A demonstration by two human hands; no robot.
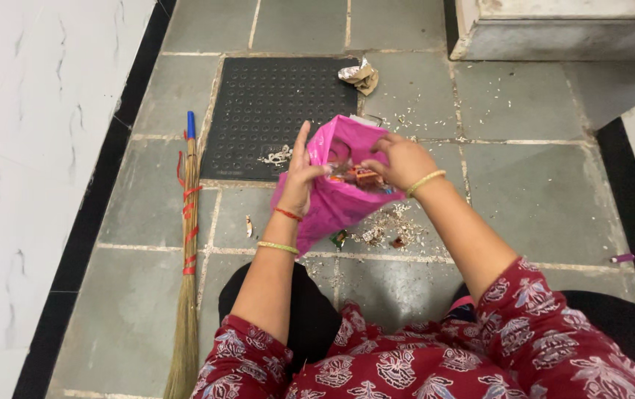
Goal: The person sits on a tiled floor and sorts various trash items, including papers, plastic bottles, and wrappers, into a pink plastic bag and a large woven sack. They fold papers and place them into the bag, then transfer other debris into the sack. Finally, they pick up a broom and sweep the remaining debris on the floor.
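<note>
A pink plastic bag (336,203) hangs open above the grey tiled floor. My left hand (299,177) grips its left rim, fingers raised along the edge. My right hand (400,161) holds the right rim and pinches a small orange wrapper (365,175) at the bag's mouth. More wrappers show inside the bag. Below the bag lies a pile of swept litter and crumbs (388,230) on the floor.
A grass broom (187,244) with a blue handle tip lies on the floor at the left. A black perforated mat (277,111) sits behind the bag, with crumpled paper (360,75) at its far corner. A white wall runs along the left; a stone step (554,33) stands top right.
</note>
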